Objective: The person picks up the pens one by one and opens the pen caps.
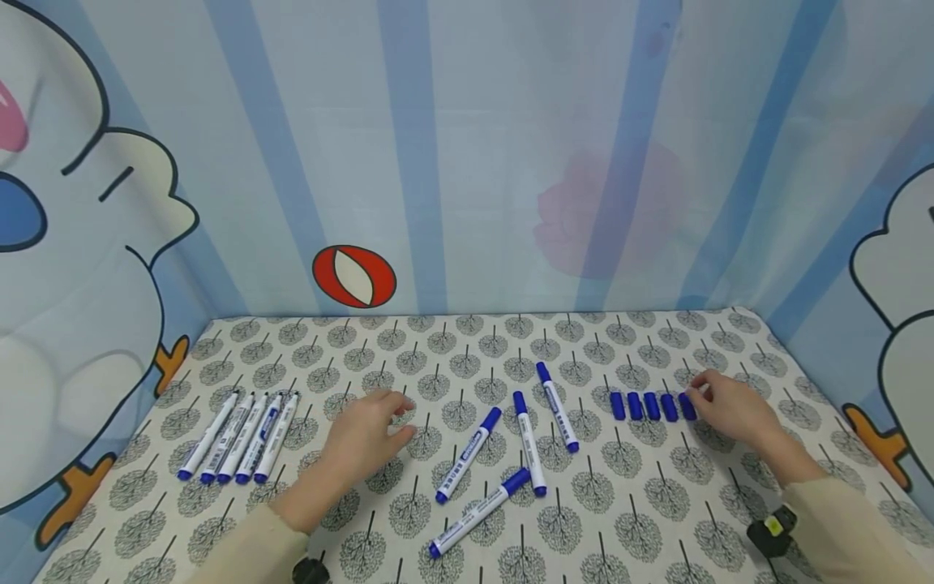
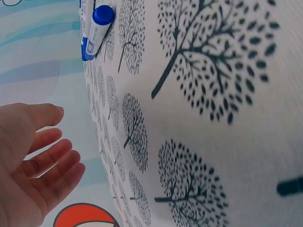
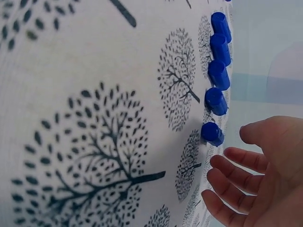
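Head view: I saw five short, blue plastic caps (image 1: pixel 653 406) rowed beside the right hand (image 1: pixel 735 408).
Right hand: loosely parted fingers — seemingly pinching nothing.
Left hand (image 1: pixel 367 434): empty, relaxed near a white, blue-capped plastic marker (image 1: pixel 468 456).
Cap spacing: light nudges seemed best — sparing neighbours.

Four markers (image 1: pixel 530 446) and five caps (image 1: pixel 653 407) lie between left hand (image 1: pixel 368 434) and right hand (image 1: pixel 735 408), with free cloth (image 1: pixel 514 346) beyond.
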`<act>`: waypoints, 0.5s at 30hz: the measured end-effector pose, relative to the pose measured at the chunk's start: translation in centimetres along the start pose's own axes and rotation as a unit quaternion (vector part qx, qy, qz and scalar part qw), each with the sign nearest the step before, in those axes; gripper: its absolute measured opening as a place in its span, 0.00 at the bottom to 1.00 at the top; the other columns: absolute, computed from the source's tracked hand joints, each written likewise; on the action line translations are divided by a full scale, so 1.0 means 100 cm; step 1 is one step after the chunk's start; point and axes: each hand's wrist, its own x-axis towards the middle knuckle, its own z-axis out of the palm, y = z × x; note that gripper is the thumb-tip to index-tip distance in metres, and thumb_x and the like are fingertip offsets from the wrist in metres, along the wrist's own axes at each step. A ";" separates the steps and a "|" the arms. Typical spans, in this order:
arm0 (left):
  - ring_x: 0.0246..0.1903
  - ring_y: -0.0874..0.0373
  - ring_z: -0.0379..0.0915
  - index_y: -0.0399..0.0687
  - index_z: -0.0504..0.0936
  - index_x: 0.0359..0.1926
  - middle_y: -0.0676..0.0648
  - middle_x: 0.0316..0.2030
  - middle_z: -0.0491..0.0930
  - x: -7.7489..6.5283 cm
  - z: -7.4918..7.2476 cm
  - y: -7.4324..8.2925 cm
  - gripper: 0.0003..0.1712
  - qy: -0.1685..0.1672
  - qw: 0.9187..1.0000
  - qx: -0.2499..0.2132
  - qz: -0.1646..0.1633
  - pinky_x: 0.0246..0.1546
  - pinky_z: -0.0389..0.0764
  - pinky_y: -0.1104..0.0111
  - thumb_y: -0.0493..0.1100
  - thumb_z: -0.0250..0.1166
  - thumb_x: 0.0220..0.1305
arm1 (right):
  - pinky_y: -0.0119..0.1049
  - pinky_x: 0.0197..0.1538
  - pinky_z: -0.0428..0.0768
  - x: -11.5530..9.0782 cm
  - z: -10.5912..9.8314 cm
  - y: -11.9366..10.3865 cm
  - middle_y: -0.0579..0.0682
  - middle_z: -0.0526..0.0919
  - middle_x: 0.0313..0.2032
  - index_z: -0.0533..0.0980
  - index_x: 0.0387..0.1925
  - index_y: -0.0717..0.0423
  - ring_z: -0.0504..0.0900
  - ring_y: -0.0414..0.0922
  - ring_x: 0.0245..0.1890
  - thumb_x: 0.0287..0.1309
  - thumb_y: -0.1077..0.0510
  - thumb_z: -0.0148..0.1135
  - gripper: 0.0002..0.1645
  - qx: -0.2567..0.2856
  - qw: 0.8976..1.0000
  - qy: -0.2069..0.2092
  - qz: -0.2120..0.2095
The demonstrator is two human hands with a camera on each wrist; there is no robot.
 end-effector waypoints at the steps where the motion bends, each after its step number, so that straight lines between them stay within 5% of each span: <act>1: 0.30 0.60 0.75 0.50 0.81 0.38 0.53 0.32 0.78 0.000 0.000 0.002 0.15 0.001 1.000 -0.003 0.002 0.26 0.75 0.70 0.46 0.71 0.47 | 0.40 0.24 0.73 0.000 -0.001 0.000 0.62 0.79 0.33 0.69 0.47 0.71 0.77 0.48 0.25 0.64 0.54 0.47 0.22 -0.001 1.000 0.002 -0.001; 15: 0.40 0.55 0.77 0.51 0.75 0.54 0.49 0.47 0.78 0.001 0.011 0.017 0.32 -0.049 0.998 -0.027 0.016 0.34 0.79 0.65 0.53 0.72 0.45 | 0.51 0.35 0.77 0.000 -0.004 -0.018 0.63 0.78 0.43 0.73 0.48 0.64 0.77 0.59 0.41 0.62 0.55 0.52 0.18 -0.002 0.993 0.099 -0.061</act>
